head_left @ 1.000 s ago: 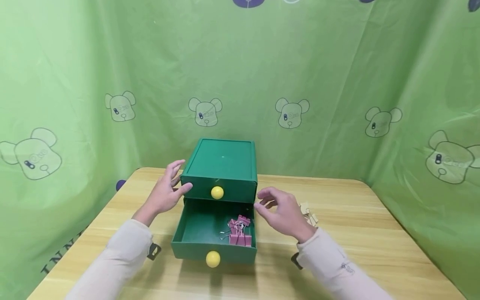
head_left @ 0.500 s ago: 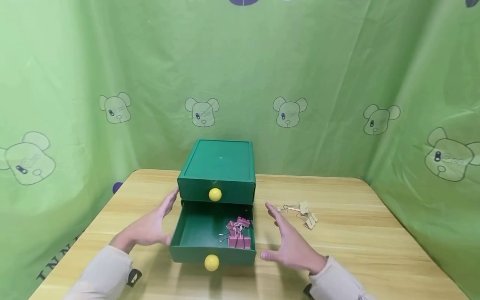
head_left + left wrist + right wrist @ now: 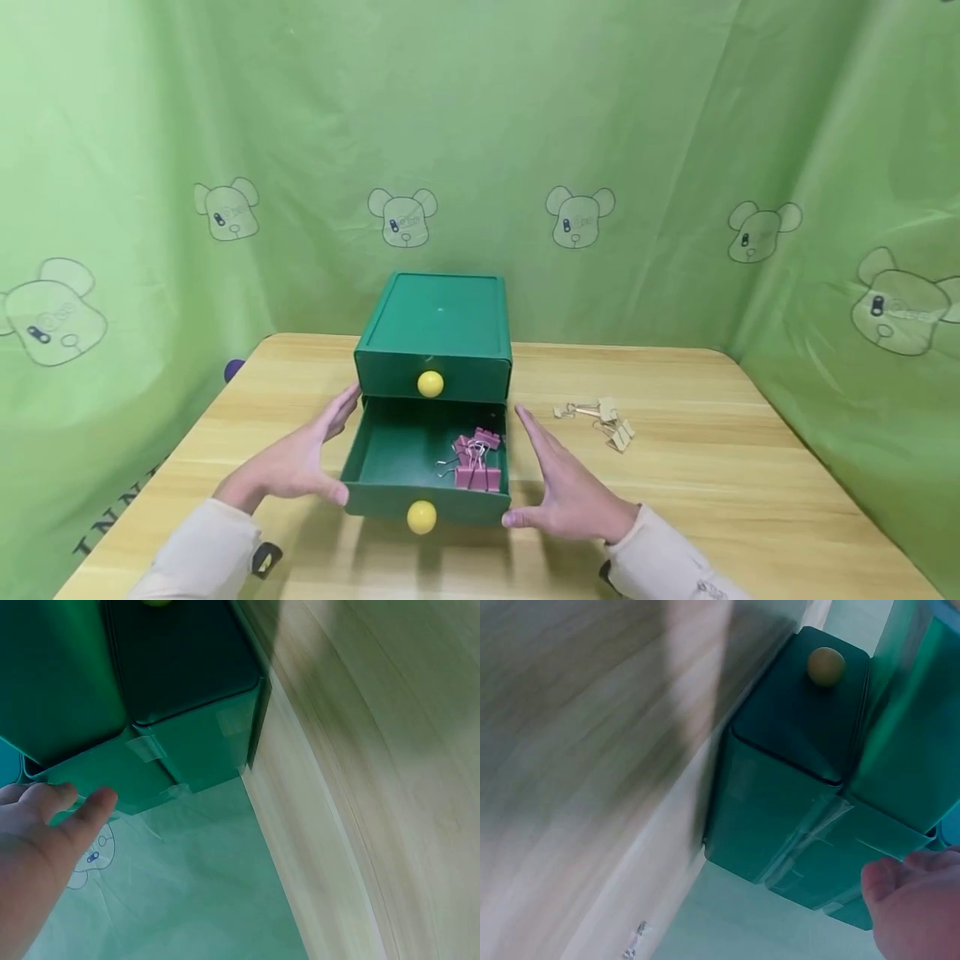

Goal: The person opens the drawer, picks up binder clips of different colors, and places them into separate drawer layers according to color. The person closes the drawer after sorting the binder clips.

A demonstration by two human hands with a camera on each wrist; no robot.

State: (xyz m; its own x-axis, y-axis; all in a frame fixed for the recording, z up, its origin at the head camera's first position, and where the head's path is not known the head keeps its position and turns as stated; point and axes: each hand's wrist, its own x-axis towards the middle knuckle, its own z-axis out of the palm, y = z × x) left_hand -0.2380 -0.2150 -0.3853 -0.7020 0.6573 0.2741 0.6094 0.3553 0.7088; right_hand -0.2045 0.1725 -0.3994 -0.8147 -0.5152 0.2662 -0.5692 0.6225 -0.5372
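A green drawer cabinet (image 3: 442,317) stands on the table, its top drawer pushed in. Below that, an open drawer (image 3: 375,500) with a yellow knob (image 3: 422,517) holds several pink binder clips (image 3: 477,477) on its right side. My left hand (image 3: 288,462) is beside the open drawer's left side, fingers straight and thumb at the front corner. On the other side, my right hand (image 3: 573,496) has its fingers extended and its thumb by the front right corner. Whether either thumb touches is unclear. Both wrist views also show a lower, closed drawer (image 3: 795,712).
Several cream binder clips (image 3: 619,435) lie on the wooden table (image 3: 712,467) to the right of the cabinet. A green curtain (image 3: 480,125) with printed bear heads encloses the back and sides.
Both hands have come down from beside the top drawer to the sides of the open drawer. Most recently the right hand has moved left, closer to it. The clips stay put.
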